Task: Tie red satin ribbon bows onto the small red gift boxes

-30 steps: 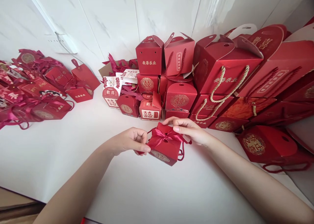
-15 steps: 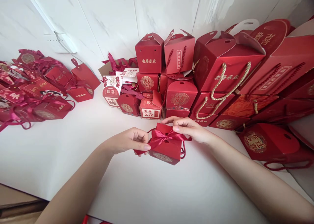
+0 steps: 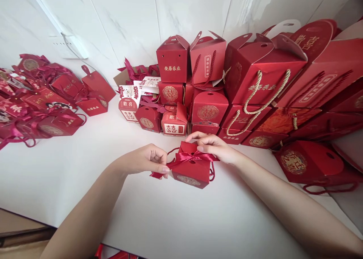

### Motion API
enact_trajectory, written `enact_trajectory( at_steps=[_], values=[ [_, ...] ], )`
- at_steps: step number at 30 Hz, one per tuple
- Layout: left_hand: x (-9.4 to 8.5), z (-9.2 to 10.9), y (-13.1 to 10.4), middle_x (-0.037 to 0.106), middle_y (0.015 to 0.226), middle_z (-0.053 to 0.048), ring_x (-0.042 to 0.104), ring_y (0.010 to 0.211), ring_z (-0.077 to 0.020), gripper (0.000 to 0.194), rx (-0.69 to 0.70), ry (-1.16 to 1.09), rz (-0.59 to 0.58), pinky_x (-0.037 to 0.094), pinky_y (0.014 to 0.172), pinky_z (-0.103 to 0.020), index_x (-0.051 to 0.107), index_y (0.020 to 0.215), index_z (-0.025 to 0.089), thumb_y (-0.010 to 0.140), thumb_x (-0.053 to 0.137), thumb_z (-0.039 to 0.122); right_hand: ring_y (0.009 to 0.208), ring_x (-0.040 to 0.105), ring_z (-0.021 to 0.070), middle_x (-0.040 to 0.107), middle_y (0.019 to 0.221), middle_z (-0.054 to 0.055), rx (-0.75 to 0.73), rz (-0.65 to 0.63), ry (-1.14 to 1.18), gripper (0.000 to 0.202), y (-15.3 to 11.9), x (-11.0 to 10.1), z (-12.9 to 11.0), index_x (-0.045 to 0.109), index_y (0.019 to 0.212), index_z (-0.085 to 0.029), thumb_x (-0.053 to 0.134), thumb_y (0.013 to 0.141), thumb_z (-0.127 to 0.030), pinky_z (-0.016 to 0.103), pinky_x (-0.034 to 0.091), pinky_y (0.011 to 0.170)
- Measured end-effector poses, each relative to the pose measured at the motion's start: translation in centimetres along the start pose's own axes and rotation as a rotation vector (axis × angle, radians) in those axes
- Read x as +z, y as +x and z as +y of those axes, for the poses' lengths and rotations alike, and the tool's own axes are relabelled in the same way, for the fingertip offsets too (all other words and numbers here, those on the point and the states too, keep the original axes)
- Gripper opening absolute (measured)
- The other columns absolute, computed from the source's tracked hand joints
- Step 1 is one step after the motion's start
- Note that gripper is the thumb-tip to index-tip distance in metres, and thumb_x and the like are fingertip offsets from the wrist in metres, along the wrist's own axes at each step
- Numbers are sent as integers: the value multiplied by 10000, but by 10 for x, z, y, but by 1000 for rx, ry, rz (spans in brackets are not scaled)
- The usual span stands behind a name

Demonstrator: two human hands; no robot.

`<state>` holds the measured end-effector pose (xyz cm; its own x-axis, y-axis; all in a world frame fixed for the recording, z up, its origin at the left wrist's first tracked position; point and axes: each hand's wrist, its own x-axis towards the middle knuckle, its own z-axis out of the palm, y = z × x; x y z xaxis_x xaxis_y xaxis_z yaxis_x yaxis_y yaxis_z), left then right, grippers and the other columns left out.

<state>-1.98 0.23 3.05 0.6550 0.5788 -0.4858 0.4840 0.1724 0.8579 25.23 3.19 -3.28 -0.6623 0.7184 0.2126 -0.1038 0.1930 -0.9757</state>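
Note:
A small red gift box (image 3: 194,176) with a gold round emblem and cord handles stands on the white table in front of me. Across its top runs a dark pink satin ribbon (image 3: 185,157), tied in a bow. My left hand (image 3: 149,162) pinches the ribbon's left tail between thumb and forefinger, beside the box. At the far right of the box, my right hand (image 3: 214,147) has its thumb over the ribbon's right part and its fingers behind the box's back edge. Those right fingertips are partly hidden.
Behind stand stacked red gift boxes (image 3: 210,109), some with gold rope handles, against a marbled wall. To the left lies a heap of ribboned boxes (image 3: 59,121). A larger red box (image 3: 312,162) sits at the right. The table's front edge crosses the bottom left.
My left hand has drawn the ribbon tail a little to the left, away from the box. My right hand stays at the box with slight movement.

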Motion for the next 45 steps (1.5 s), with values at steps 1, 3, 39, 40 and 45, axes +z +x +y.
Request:
enact_trajectory(
  at_steps=[1,3,39,40,45],
  values=[
    [-1,0,-1,621,627,-19,590,608,-139,331,-9,31,-18,434,582,-256,506,628,158,802,676,382,1012,563,211,561,1218,78,2,15,18,419,0,2,1,530,556,-154,601,899,-384,373,415,931],
    [-1,0,-1,594,638,-9,547,588,-125,336,-16,113,-21,403,553,-243,518,642,157,784,691,407,1064,560,221,567,1229,80,11,33,65,382,0,4,1,593,612,-159,588,908,-400,372,412,956],
    [2,-49,50,572,425,17,448,332,-66,478,265,-401,-21,308,383,-181,432,604,168,729,733,518,1134,556,219,568,1263,62,40,38,427,283,-6,19,15,675,691,-179,631,888,-377,326,479,936],
    [3,-50,51,566,418,19,443,325,-64,488,265,-405,-20,302,378,-179,425,603,169,719,737,527,1124,560,222,566,1268,65,42,39,425,281,-6,20,16,676,694,-180,633,885,-383,328,479,929],
    [4,-47,50,537,389,24,446,316,-65,484,272,-415,-9,317,390,-183,430,586,162,724,730,516,1011,602,219,575,1253,89,75,64,307,330,-3,16,13,672,729,-168,615,880,-456,339,480,875]
  ],
)
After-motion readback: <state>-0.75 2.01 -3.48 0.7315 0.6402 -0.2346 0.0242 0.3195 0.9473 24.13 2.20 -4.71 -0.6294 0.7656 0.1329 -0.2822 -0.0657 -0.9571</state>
